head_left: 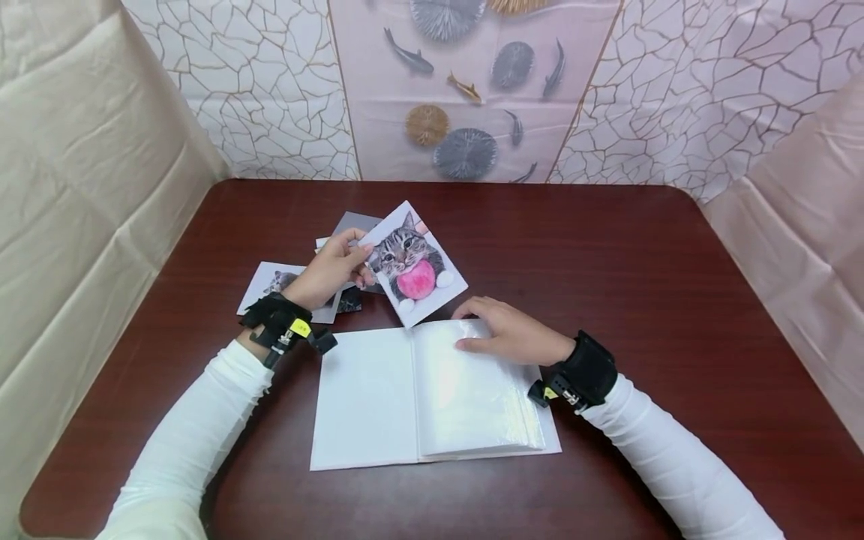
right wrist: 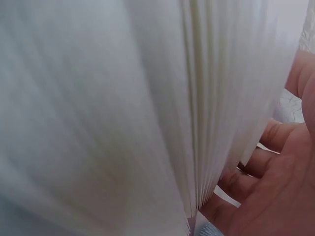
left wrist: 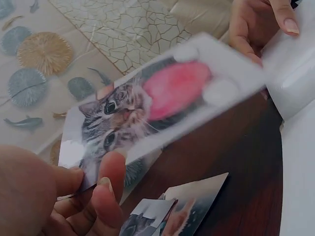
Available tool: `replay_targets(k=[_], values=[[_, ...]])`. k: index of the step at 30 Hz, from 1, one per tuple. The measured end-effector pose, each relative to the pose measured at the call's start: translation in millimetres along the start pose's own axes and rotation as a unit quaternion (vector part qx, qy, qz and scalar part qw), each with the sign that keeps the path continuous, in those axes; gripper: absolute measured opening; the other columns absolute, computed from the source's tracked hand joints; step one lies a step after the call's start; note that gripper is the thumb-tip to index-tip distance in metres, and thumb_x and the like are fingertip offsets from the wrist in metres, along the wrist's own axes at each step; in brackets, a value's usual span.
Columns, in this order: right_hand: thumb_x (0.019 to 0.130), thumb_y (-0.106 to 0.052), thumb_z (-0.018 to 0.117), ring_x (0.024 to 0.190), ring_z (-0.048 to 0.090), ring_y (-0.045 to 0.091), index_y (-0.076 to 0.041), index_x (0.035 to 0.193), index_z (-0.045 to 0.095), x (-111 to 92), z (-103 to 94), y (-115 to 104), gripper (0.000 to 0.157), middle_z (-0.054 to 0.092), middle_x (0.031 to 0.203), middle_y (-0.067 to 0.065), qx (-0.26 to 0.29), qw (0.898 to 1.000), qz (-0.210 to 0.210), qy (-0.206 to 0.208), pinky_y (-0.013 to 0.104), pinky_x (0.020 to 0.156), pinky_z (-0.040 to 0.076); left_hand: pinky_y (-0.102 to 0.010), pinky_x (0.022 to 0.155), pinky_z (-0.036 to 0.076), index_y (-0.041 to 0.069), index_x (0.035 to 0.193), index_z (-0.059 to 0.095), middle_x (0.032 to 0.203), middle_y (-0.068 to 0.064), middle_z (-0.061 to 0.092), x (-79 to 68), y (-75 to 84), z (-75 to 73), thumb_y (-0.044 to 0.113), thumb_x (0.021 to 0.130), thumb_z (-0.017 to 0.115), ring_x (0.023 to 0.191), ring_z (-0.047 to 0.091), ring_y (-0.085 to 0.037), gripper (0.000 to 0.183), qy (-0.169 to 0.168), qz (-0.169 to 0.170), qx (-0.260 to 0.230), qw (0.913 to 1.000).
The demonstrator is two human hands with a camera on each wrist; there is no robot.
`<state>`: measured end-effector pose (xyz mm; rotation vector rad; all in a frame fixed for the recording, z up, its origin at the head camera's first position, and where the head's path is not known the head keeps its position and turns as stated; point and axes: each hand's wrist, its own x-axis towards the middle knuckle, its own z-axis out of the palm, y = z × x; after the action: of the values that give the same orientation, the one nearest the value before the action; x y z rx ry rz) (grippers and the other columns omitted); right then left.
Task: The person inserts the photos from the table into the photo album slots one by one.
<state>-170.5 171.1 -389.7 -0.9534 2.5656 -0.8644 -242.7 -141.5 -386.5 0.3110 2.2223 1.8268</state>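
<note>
Head view bright; I get glare off the clear plastic album sleeve point(head_left: 475, 397); left-wrist view dimmer; fanned white pages point(right wrist: 162, 108) blurred.

Album point(head_left: 435, 405) on tbl point(head_left: 675, 300); loose pics point(head_left: 349, 301) behind it, to L; held photo point(head_left: 415, 274) R of pics, behind album.

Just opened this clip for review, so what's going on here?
A person's left hand holds a cat photo outside an open album, one corner near its far edge. The right hand grips the far edge of the album's glossy right-hand side. More photos lie on the table around the left hand.
</note>
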Motion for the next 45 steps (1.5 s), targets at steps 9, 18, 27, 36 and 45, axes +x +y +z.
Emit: replay_targets(k=[9,18,27,36,45], values=[[0.085,-0.026,0.072,0.107,0.051,0.014,-0.012,0.113,0.056,0,0.9,0,0.035,0.059,0.111,0.000,0.026,0.999,-0.025,0.016,0.035,0.096,0.043,-0.023,0.055,0.047,0.008,0.125,0.043,0.084,-0.011,0.061,4.4,-2.6,9.2,0.025,0.102,0.044,0.059,0.060,-0.017,0.029,0.031,-0.001,0.007,0.9995],[0.091,-0.024,0.065,0.083,0.047,0.015,-0.015,0.100,0.057,-2,-0.8,6,0.015,0.058,0.096,-0.002,0.040,0.998,-0.032,0.029,0.030,0.075,0.041,-0.023,0.052,0.045,0.007,0.121,0.045,0.078,-0.010,0.059,11.7,-3.9,17.8,0.028,0.101,0.044,0.057,0.059,-0.017,0.030,0.041,0.001,0.024,0.9989],[0.093,-0.023,0.062,0.089,0.050,0.017,-0.014,0.096,0.059,-4,-10.3,12,0.010,0.063,0.103,0.001,0.101,0.994,-0.014,0.035,0.032,0.077,0.043,-0.029,0.053,0.047,0.006,0.118,0.050,0.077,-0.009,0.057,18.4,-2.5,18.1,0.033,0.098,0.049,0.058,0.059,-0.020,0.033,0.056,0.016,0.050,0.9971],[0.093,-0.022,0.062,0.098,0.056,0.016,-0.013,0.096,0.060,-3,-13.9,13,0.010,0.064,0.105,0.002,0.139,0.990,-0.001,0.031,0.037,0.087,0.046,-0.033,0.055,0.049,0.008,0.110,0.053,0.078,-0.009,0.058,22.6,-3.7,19.5,0.033,0.098,0.051,0.057,0.059,-0.019,0.028,0.055,0.031,0.042,0.9971],[0.094,-0.019,0.061,0.091,0.055,0.019,-0.012,0.096,0.059,-4,-14.0,10,0.007,0.061,0.095,0.003,0.141,0.989,0.009,0.040,0.035,0.081,0.045,-0.035,0.052,0.046,0.010,0.110,0.056,0.079,-0.010,0.058,25.8,0.8,26.8,0.033,0.097,0.052,0.060,0.059,-0.028,0.027,0.047,0.036,0.045,0.9972]])
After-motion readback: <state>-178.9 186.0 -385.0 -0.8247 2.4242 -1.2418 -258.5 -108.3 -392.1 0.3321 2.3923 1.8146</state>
